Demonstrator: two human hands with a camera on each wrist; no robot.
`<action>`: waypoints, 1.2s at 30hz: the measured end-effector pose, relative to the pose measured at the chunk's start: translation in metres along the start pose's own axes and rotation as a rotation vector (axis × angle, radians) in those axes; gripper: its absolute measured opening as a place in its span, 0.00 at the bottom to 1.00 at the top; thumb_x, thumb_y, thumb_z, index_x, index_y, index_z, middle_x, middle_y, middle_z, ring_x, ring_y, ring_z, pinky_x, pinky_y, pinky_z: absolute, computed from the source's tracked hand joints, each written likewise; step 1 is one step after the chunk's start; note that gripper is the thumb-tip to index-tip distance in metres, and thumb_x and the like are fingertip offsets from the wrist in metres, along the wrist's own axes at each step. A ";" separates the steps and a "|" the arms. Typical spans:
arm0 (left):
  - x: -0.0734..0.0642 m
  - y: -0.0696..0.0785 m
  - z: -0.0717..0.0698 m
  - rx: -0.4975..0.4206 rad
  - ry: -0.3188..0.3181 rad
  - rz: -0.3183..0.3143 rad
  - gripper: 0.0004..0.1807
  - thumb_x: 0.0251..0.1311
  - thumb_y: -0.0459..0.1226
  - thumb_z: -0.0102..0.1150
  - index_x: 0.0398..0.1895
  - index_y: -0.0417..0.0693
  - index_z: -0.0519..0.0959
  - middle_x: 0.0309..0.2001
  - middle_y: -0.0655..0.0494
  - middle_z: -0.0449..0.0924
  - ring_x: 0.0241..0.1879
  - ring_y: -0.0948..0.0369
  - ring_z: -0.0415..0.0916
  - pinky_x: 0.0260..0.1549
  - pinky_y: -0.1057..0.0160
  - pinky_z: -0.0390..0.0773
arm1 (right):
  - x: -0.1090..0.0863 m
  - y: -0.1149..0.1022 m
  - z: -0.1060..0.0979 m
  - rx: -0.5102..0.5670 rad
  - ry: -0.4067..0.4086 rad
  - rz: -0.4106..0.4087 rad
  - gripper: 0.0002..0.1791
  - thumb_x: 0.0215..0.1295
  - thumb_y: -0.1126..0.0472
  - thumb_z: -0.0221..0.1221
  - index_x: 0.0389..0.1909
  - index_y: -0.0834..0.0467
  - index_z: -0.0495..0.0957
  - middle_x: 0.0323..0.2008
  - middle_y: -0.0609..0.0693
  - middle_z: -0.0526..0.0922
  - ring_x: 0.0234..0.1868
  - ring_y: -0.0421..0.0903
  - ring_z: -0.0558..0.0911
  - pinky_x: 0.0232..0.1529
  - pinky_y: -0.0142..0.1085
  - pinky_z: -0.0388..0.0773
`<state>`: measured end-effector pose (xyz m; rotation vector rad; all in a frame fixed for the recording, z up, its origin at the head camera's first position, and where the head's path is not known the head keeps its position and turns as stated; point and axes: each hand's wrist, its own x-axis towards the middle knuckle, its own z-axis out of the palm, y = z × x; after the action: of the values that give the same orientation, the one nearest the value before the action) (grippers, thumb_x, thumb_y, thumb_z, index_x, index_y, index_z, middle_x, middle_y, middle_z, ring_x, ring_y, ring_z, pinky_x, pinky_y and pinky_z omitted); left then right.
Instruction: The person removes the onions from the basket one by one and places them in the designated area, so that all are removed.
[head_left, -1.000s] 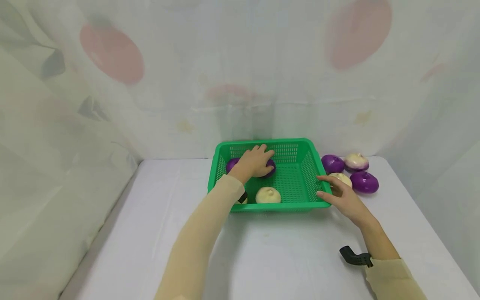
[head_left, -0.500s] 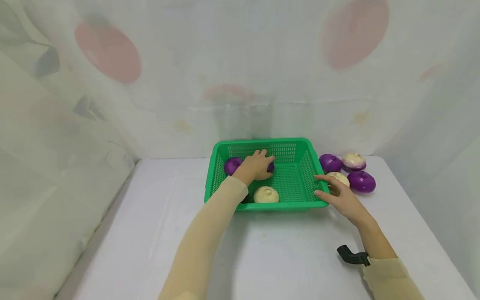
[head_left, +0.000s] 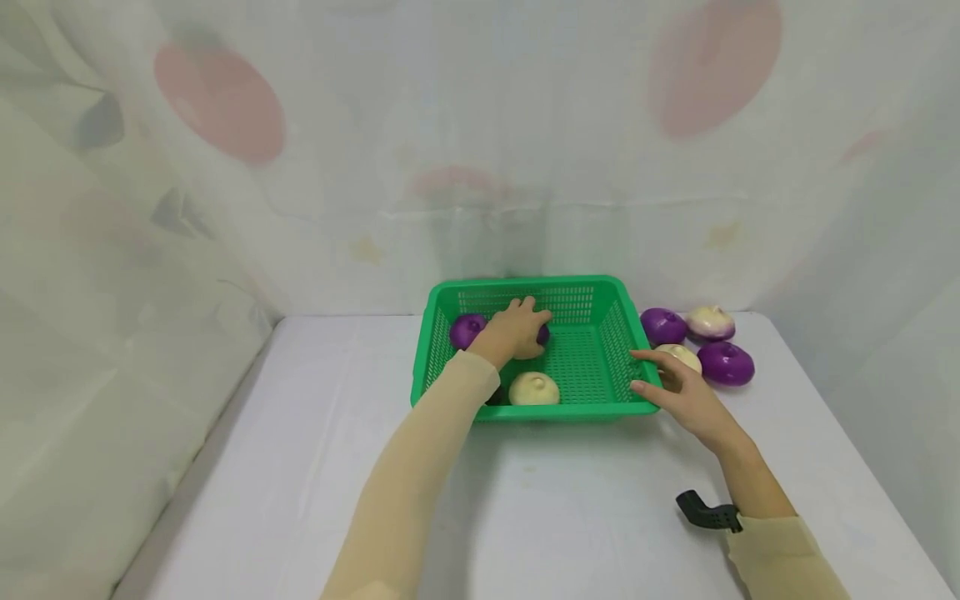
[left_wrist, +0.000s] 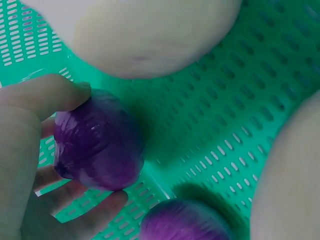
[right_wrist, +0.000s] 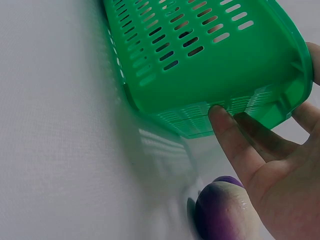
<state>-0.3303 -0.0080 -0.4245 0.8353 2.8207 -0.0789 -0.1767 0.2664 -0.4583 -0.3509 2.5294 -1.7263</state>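
Observation:
Inside the green plastic basket [head_left: 562,411], my left hand [head_left: 516,330] holds a purple onion [left_wrist: 100,140], with the thumb on its upper side and the fingers around and below it in the left wrist view. Another purple onion [head_left: 467,330] lies to the left of that hand, and a white onion [head_left: 534,389] sits nearer the front wall. At the basket's right end, my right hand [head_left: 686,398] grips the rim and side wall between thumb and fingers. In the right wrist view, fingertips press on the basket's outer wall [right_wrist: 235,60].
Outside the basket to the right lie several onions: a purple one [head_left: 663,326], a white-and-purple one [head_left: 711,322], a white one [head_left: 682,357] partly behind the right hand, and another purple one [head_left: 726,363]. White cloth covers the table [head_left: 570,508]; a printed curtain [head_left: 480,125] hangs behind.
The left hand has shifted slightly left and down within the basket, uncovering more of the left purple onion. The right hand stays on the basket; the view shifts a little.

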 end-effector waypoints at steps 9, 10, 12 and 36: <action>-0.006 -0.007 -0.013 0.021 0.013 0.001 0.36 0.67 0.49 0.62 0.76 0.61 0.63 0.78 0.45 0.50 0.74 0.46 0.54 0.58 0.45 0.75 | 0.001 0.000 0.001 0.003 -0.005 -0.001 0.31 0.74 0.56 0.61 0.73 0.58 0.66 0.74 0.59 0.60 0.77 0.67 0.51 0.71 0.67 0.48; -0.007 -0.008 -0.015 0.022 0.016 0.002 0.36 0.67 0.50 0.62 0.76 0.61 0.63 0.78 0.45 0.50 0.74 0.46 0.54 0.58 0.45 0.75 | 0.002 -0.001 0.001 0.006 -0.007 -0.001 0.31 0.74 0.56 0.61 0.73 0.58 0.66 0.74 0.59 0.60 0.77 0.67 0.51 0.71 0.67 0.48; -0.009 -0.009 -0.019 0.032 0.020 0.003 0.35 0.67 0.50 0.62 0.76 0.62 0.63 0.77 0.45 0.52 0.73 0.46 0.55 0.57 0.45 0.75 | 0.003 -0.001 0.001 0.010 -0.009 -0.004 0.31 0.74 0.56 0.61 0.73 0.58 0.65 0.74 0.58 0.59 0.77 0.67 0.50 0.71 0.66 0.48; -0.041 -0.024 -0.058 0.123 0.068 0.074 0.33 0.66 0.52 0.62 0.72 0.58 0.66 0.73 0.44 0.57 0.70 0.46 0.58 0.52 0.45 0.77 | 0.003 0.001 -0.001 0.011 -0.007 -0.002 0.31 0.74 0.57 0.60 0.74 0.59 0.64 0.75 0.59 0.59 0.76 0.69 0.54 0.68 0.70 0.51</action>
<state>-0.3199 -0.0435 -0.3596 0.9860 2.8691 -0.2189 -0.1796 0.2668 -0.4583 -0.3592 2.5144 -1.7359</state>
